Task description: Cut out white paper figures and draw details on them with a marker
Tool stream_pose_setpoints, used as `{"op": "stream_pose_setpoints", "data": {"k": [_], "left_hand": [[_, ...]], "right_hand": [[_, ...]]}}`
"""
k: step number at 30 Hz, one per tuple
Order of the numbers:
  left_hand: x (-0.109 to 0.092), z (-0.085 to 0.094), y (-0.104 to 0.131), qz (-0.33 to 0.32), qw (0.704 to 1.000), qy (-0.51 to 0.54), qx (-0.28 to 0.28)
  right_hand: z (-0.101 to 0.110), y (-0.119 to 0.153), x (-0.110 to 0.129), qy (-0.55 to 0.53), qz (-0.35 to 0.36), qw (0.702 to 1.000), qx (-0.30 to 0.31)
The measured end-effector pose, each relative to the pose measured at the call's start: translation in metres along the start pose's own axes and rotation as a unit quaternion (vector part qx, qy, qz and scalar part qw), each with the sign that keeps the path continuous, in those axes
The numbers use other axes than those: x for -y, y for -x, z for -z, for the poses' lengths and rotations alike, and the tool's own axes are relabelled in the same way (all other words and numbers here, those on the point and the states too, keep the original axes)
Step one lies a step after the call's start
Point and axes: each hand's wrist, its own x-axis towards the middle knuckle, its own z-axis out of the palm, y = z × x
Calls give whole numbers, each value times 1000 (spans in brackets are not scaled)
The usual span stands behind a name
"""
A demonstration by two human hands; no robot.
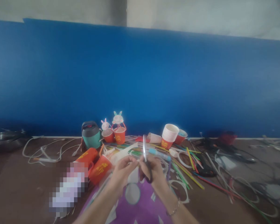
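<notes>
Scissors upright — between both hands

the scissors in the right hand show bright, glossy metal blades above dark, smooth plastic handles. just beyond the grip, the stacked cups look like matt paper, white inside and red outside. below the hands a purple sheet looks smooth, slightly shiny paper.

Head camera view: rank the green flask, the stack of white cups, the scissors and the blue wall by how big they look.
1. blue wall
2. green flask
3. stack of white cups and scissors look alike; the scissors sit nearer the camera, so unsure.
</notes>
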Motion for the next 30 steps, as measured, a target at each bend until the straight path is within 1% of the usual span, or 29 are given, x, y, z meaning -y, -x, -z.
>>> {"op": "stream_pose_setpoints", "data": {"k": [2,4,7,10,13,16,19,24,30], "left_hand": [[2,2,0,12,1000,16,4],[4,3,0,13,1000,26,-4],[2,5,-1,13,999,36,-17],[-4,8,-2,20,998,49,-25],[-10,12,-3,17,998,48,-40],[-13,17,-3,5,998,39,-55],[-14,19,-3,8,998,36,-58],[-17,16,-3,2,997,28,-78],[-18,16,-3,17,997,25,-69]], "right_hand": [[0,-1,-8,-7,-14,1000,4],[-2,-2,-15,-9,-33,999,10],[-5,0,-18,-11,-54,998,28],[-7,3,-12,-32,-62,995,72],[-7,6,-3,-30,-67,990,118],[-8,9,3,-30,-81,986,144],[-10,10,5,-38,-86,985,144],[-9,10,3,-26,-76,985,151],[-7,10,1,-19,-74,985,157]]}}
